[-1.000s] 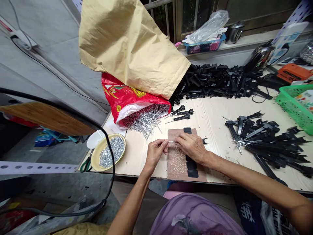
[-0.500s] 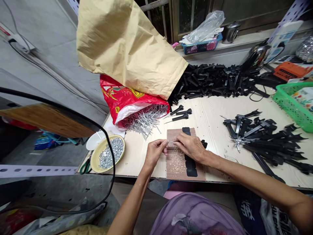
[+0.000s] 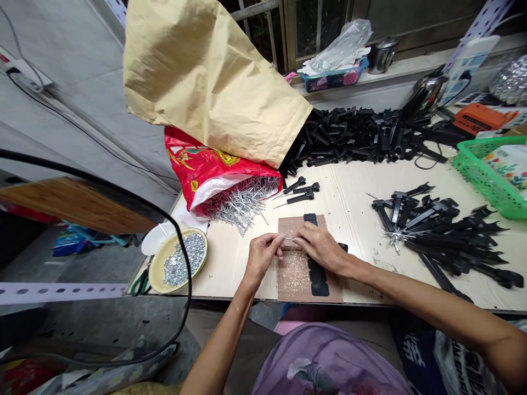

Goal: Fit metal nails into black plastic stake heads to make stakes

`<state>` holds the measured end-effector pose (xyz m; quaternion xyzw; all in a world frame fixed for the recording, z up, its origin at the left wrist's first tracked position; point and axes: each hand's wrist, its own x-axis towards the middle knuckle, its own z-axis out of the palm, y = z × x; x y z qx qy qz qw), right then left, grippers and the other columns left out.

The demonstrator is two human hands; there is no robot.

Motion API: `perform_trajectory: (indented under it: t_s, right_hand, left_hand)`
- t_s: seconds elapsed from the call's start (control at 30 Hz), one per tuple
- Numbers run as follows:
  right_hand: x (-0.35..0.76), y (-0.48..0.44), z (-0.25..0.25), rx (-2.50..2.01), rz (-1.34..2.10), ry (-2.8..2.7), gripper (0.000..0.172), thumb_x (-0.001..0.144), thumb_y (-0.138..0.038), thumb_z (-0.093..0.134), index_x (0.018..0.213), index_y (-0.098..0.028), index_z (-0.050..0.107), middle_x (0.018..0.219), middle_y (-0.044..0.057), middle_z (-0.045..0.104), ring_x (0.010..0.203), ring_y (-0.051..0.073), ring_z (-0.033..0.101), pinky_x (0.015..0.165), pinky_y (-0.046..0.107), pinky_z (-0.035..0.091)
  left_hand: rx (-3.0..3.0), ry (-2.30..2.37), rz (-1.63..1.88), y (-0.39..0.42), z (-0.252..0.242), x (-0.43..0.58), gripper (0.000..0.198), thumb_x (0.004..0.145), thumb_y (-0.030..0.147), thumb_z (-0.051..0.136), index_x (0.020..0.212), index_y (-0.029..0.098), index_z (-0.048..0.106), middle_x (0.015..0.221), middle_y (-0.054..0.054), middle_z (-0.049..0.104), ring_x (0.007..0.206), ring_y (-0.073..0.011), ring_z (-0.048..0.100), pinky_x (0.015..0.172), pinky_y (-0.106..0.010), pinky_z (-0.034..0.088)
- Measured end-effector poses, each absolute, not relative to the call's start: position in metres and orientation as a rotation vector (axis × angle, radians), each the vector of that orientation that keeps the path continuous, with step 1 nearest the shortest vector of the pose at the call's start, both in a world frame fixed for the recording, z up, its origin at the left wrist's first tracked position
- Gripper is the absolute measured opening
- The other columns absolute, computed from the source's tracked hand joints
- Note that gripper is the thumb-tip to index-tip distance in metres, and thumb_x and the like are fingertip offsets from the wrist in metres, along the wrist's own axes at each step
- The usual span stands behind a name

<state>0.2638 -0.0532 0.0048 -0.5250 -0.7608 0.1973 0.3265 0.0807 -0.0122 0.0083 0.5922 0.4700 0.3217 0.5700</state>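
Observation:
My left hand (image 3: 262,255) and my right hand (image 3: 320,246) meet over a brown board (image 3: 298,272) at the table's near edge. Both pinch a thin metal nail (image 3: 288,238) held level between them. My right hand also covers a black plastic part, whose end (image 3: 343,247) pokes out to the right. A black strip (image 3: 319,278) runs down the board under my right wrist. Silver nails (image 3: 241,207) spill from a red bag (image 3: 214,170) just behind my hands.
A yellow dish of small metal pieces (image 3: 178,260) sits at the left edge. A tan paper sack (image 3: 214,82) lies over a heap of black parts (image 3: 362,137). More black parts (image 3: 444,230) lie right, beside a green basket (image 3: 492,175).
Both hands stay pinched on the nail over the board. Only the view has drifted slightly; the black part's end shows less beyond my right hand.

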Motion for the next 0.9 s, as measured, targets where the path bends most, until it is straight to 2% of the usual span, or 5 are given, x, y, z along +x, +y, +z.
perform_trajectory:
  t_s: [0.17,0.37,0.67,0.8,0.9]
  right_hand:
    - [0.271,-0.056,0.007,-1.393,0.717,-1.83,0.018,0.092,-0.029,0.047,0.084,-0.016,0.058,0.076,0.001,0.057,0.07,0.013,0.053,0.064,0.024,0.042]
    - [0.285,-0.068,0.004,-1.497,0.416,-2.084,0.024,0.094,-0.029,0.041,0.095,-0.018,0.062,0.087,0.005,0.058,0.076,0.014,0.055,0.064,0.025,0.041]
    - [0.292,-0.066,0.004,-1.426,0.506,-1.996,0.018,0.093,-0.029,0.047,0.096,-0.02,0.062,0.09,0.003,0.058,0.079,0.013,0.055,0.067,0.023,0.042]
    - [0.308,-0.06,0.008,-1.459,0.361,-2.054,0.022,0.094,-0.032,0.045,0.099,-0.022,0.063,0.093,0.003,0.058,0.079,0.012,0.055,0.063,0.022,0.041]
    - [0.327,-0.042,0.007,-1.534,0.212,-2.078,0.024,0.095,-0.031,0.043,0.097,-0.021,0.064,0.092,0.004,0.059,0.079,0.013,0.054,0.062,0.023,0.039]
  left_hand:
    - [1.402,1.056,0.689,-0.011,0.009,0.09,0.034,0.077,0.046,0.061,0.071,0.013,0.064,0.051,0.002,0.057,0.044,-0.0099,0.052,0.051,-0.022,0.041]
    - [1.36,1.055,0.606,-0.015,0.007,0.1,0.037,0.075,0.048,0.062,0.068,0.012,0.063,0.048,0.001,0.055,0.042,-0.0095,0.05,0.046,-0.021,0.037]
    - [1.318,1.002,0.577,-0.014,0.007,0.103,0.037,0.076,0.048,0.062,0.069,0.011,0.063,0.048,0.001,0.055,0.043,-0.0086,0.05,0.047,-0.02,0.037]
    - [1.306,1.038,0.614,-0.015,0.004,0.103,0.045,0.08,0.051,0.054,0.095,0.011,0.066,0.049,0.005,0.05,0.04,-0.0072,0.045,0.042,-0.019,0.033]
    - [1.366,1.125,0.701,-0.016,0.0,0.104,0.054,0.084,0.05,0.051,0.123,0.013,0.056,0.047,0.008,0.045,0.037,-0.007,0.04,0.04,-0.019,0.031]
